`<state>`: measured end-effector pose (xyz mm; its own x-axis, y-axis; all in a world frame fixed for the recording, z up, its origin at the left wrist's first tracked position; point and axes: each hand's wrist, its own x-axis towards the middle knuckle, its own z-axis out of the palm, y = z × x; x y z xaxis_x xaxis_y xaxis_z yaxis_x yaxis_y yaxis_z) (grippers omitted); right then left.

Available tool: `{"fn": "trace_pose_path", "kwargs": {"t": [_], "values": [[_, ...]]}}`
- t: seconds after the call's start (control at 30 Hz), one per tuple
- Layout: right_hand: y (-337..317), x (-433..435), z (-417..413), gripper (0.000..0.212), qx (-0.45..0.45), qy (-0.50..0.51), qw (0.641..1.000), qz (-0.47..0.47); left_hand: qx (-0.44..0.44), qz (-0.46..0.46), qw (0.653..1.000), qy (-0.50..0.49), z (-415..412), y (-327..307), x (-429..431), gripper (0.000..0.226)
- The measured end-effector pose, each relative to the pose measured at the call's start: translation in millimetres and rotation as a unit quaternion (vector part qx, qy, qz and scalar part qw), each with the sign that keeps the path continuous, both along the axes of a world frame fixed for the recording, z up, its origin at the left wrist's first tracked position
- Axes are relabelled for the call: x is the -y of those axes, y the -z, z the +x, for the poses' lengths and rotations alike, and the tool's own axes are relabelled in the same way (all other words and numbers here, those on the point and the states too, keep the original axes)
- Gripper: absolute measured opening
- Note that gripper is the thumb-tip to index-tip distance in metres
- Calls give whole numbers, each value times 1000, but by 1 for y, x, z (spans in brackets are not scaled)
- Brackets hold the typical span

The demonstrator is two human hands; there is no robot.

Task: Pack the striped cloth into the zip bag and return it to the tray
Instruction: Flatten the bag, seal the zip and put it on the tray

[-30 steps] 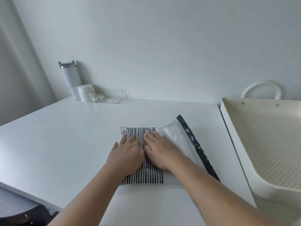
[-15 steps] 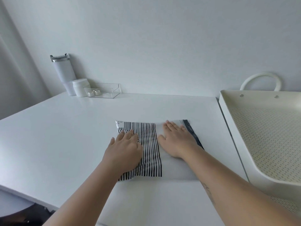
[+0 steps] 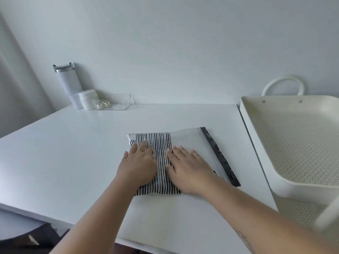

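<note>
A frosted zip bag [image 3: 189,142] with a black zip strip along its right edge lies flat on the white table. The black-and-white striped cloth [image 3: 160,145] fills its left half, folded, seen through the plastic. My left hand [image 3: 139,165] lies flat, palm down, on the cloth's left part. My right hand [image 3: 187,166] lies flat on the bag just right of the cloth's edge, fingers spread. Neither hand grips anything. The cream perforated tray [image 3: 260,143] stands to the right of the table, apart from the bag.
At the table's back left stand a white tumbler [image 3: 68,85], a small white jar [image 3: 88,99] and a clear acrylic box [image 3: 113,103]. The tray has a loop handle [image 3: 282,85] at its back. The table's front edge runs near my forearms.
The bag, first raised at its zip end, now lies flat. My right hand slid right over the empty plastic, then came back left to the cloth's edge. My left hand stayed pressed on the cloth.
</note>
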<state>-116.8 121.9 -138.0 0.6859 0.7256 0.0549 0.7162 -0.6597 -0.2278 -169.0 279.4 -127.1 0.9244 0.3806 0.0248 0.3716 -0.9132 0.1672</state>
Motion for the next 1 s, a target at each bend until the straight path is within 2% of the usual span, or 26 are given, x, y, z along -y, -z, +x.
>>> {"fn": "trace_pose_path", "kwargs": {"t": [0.23,0.3,0.37,0.47,0.53,0.6,0.67,0.77,1.0], "values": [[-3,29,33,68,-18,92,994,-63,-3,-32,999,9,3,2,-3,55],[-11,29,45,66,-15,131,988,-84,-10,-66,998,16,3,-1,-3,55],[-23,23,54,62,16,157,982,-101,22,-118,993,18,1,-11,-5,50],[-41,-6,59,57,43,74,995,-42,113,-115,987,1,0,-21,-13,45],[-48,-34,53,55,5,-6,1000,7,85,-95,992,0,4,-22,-19,45],[-45,-56,48,54,-60,-30,997,22,53,-116,992,2,9,-16,-21,35],[-31,-67,48,53,-90,-29,995,9,55,-143,988,-19,11,-10,-21,27],[-9,-65,51,55,-49,-19,998,-23,87,-201,974,-54,14,-2,-24,35],[-2,-17,85,64,-9,78,995,-61,55,-123,991,-26,16,-1,-23,42]]}}
